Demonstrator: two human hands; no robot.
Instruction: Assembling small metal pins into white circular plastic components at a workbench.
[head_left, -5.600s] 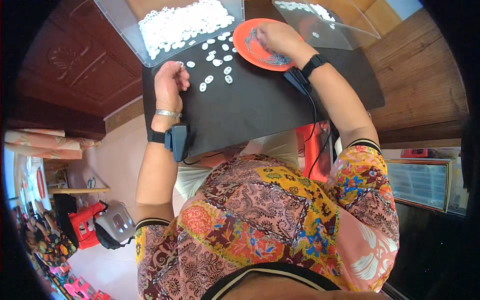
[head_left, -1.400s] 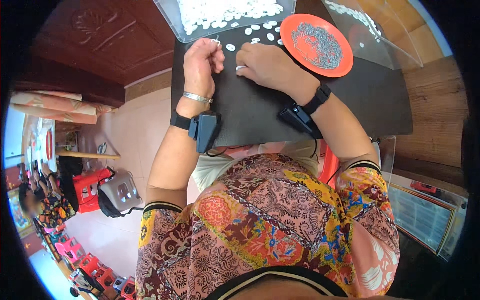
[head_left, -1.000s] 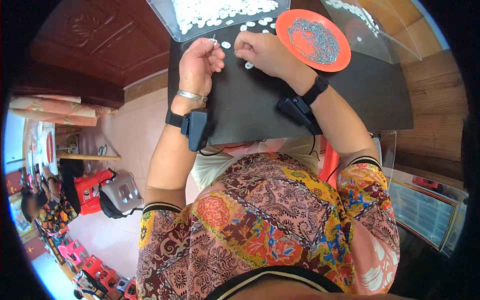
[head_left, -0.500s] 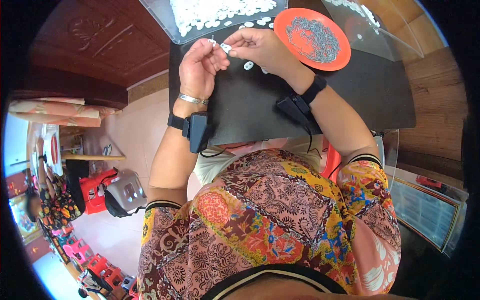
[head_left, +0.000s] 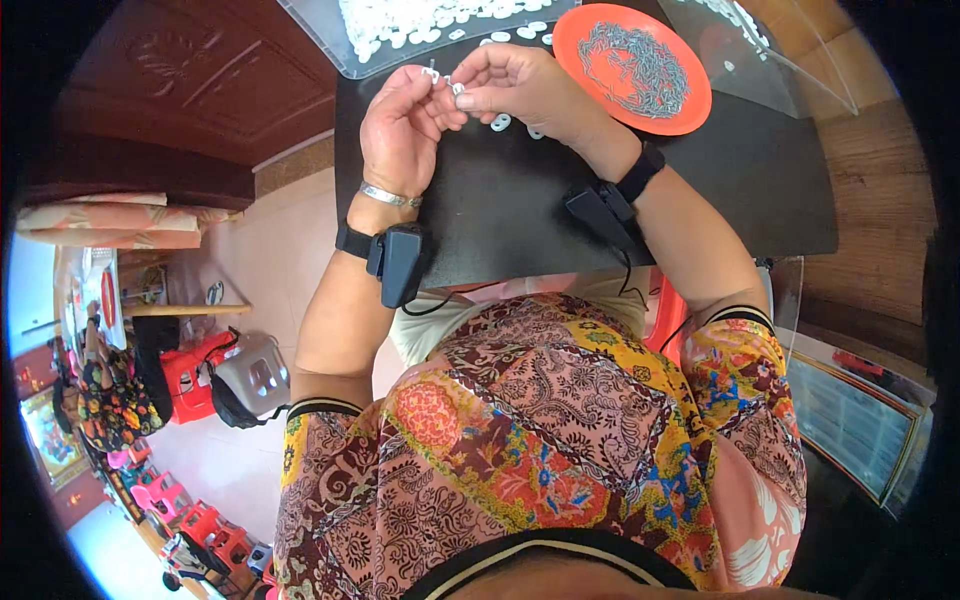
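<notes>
1. Far left: a person in a dark floral top. Just right of them, a red stool and a grey stool on the pale floor.
2. Upper centre-left: left hand, metal bracelet at the wrist, black device strapped below it. Thumb and forefinger pinch a small white piece, a thin grey pin standing at it; other fingers curled.
3. Top centre: clear tub holding many white pieces like it.
4. Upper centre: right hand, thumb and forefinger pressed on a second white piece. This lies just beside the first; whether they touch cannot be told.
5. Below the right hand: loose oval pieces on the dark table.
6. Upper right of centre: red plate, heaped with grey metal pins.
7. Lower right: gold-edged framed panel with pale horizontal bands; too blurred to tell whether these are writing.
</notes>
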